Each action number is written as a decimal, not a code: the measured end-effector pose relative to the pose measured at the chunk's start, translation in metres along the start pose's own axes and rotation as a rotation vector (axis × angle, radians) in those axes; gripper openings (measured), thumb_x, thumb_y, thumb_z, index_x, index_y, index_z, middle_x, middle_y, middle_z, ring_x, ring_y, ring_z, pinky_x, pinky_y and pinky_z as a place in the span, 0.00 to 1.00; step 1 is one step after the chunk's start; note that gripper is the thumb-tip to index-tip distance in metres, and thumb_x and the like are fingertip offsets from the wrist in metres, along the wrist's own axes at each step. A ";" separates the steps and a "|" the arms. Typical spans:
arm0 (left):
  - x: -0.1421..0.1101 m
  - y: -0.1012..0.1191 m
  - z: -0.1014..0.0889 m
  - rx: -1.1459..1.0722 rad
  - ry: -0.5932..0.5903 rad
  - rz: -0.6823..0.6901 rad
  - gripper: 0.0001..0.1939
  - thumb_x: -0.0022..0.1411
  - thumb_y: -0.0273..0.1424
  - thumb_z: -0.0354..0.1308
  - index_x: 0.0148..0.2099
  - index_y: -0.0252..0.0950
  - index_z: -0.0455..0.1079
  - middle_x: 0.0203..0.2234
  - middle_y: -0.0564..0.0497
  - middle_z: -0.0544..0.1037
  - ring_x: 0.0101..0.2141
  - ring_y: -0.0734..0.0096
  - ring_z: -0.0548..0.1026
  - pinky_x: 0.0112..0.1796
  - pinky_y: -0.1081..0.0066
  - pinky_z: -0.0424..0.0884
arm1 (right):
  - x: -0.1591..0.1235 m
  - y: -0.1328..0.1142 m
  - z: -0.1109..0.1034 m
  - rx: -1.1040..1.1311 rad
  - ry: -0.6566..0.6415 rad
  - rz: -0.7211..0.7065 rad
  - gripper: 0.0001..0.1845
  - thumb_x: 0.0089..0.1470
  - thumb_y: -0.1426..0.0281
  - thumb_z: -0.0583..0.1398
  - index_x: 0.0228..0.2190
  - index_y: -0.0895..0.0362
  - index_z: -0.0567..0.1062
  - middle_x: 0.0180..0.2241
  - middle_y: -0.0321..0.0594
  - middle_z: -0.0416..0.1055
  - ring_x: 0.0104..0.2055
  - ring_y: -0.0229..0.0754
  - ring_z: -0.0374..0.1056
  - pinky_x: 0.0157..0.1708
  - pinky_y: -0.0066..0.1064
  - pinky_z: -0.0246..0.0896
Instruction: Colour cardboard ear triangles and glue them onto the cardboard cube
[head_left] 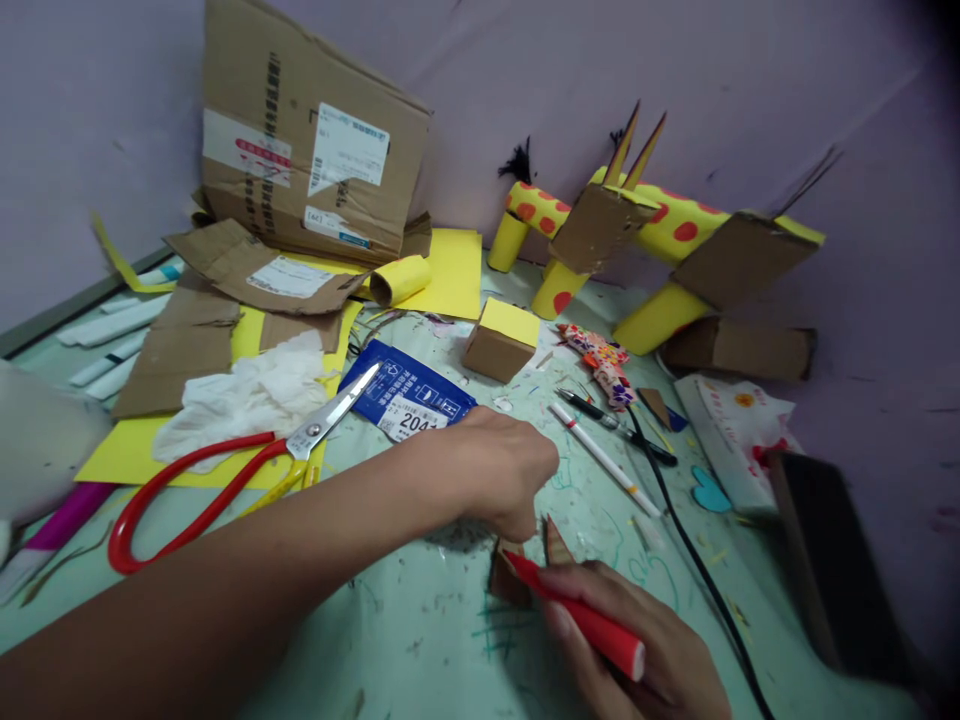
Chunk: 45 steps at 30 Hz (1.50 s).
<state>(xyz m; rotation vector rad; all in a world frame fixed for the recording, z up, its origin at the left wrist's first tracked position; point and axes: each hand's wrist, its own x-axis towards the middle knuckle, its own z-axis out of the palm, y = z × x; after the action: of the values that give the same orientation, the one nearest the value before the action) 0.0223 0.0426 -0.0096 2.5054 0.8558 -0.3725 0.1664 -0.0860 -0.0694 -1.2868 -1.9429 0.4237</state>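
Right hand (664, 625) closed round a red marker (600, 632) — left hand (510, 465) (fingers bent, hold unclear) near brown cardboard (510, 588).

Looked like a craft corner in a home. Backed onto a plain lilac wall (480, 60). Had a pale green bench (405, 640) covered in doodles (499, 627) and strewn with scissors (313, 430), pens (609, 462), yellow paper (454, 270) and cardboard (187, 340). Included spotted handmade models (600, 228), a blue heart (710, 490), crumpled tissue (247, 390) and a red marker (604, 632) in hand.

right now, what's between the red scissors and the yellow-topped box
The head view shows a blue packet between the scissors and the box.
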 end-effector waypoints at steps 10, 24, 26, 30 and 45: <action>0.000 -0.001 0.000 -0.008 0.009 0.010 0.15 0.43 0.32 0.59 0.37 0.36 0.72 0.33 0.46 0.77 0.34 0.60 0.74 0.31 0.67 0.67 | -0.004 -0.001 0.002 -0.014 -0.006 -0.015 0.10 0.49 0.75 0.59 0.34 0.50 0.75 0.29 0.39 0.78 0.25 0.42 0.76 0.25 0.27 0.70; 0.000 -0.002 0.002 -0.009 0.022 0.024 0.15 0.43 0.31 0.58 0.37 0.36 0.71 0.33 0.46 0.77 0.33 0.61 0.73 0.32 0.66 0.67 | -0.004 0.004 -0.004 -0.084 -0.105 -0.091 0.09 0.50 0.74 0.59 0.34 0.51 0.75 0.26 0.39 0.78 0.25 0.43 0.76 0.23 0.26 0.70; 0.000 -0.002 0.001 -0.010 0.019 0.026 0.15 0.43 0.31 0.59 0.37 0.36 0.72 0.33 0.46 0.77 0.33 0.60 0.73 0.32 0.66 0.67 | -0.004 0.004 -0.004 -0.045 -0.093 -0.101 0.11 0.50 0.76 0.59 0.36 0.51 0.75 0.25 0.38 0.77 0.24 0.41 0.75 0.23 0.26 0.70; -0.001 -0.001 -0.001 -0.016 0.013 0.014 0.16 0.43 0.32 0.60 0.37 0.35 0.72 0.33 0.45 0.77 0.34 0.60 0.74 0.32 0.66 0.67 | -0.003 0.001 -0.001 -0.010 -0.041 -0.025 0.13 0.50 0.77 0.60 0.39 0.52 0.74 0.29 0.40 0.78 0.26 0.41 0.75 0.25 0.26 0.70; -0.001 0.001 -0.004 -0.011 -0.031 0.008 0.16 0.44 0.31 0.58 0.38 0.35 0.71 0.34 0.45 0.77 0.35 0.58 0.74 0.33 0.64 0.68 | -0.005 0.003 -0.001 -0.036 -0.077 -0.101 0.13 0.51 0.78 0.59 0.38 0.53 0.73 0.27 0.41 0.77 0.28 0.41 0.76 0.27 0.26 0.71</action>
<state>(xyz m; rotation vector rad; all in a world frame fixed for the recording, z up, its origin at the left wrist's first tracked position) 0.0228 0.0436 -0.0057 2.4861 0.8335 -0.4017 0.1701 -0.0887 -0.0729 -1.2041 -2.0790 0.3944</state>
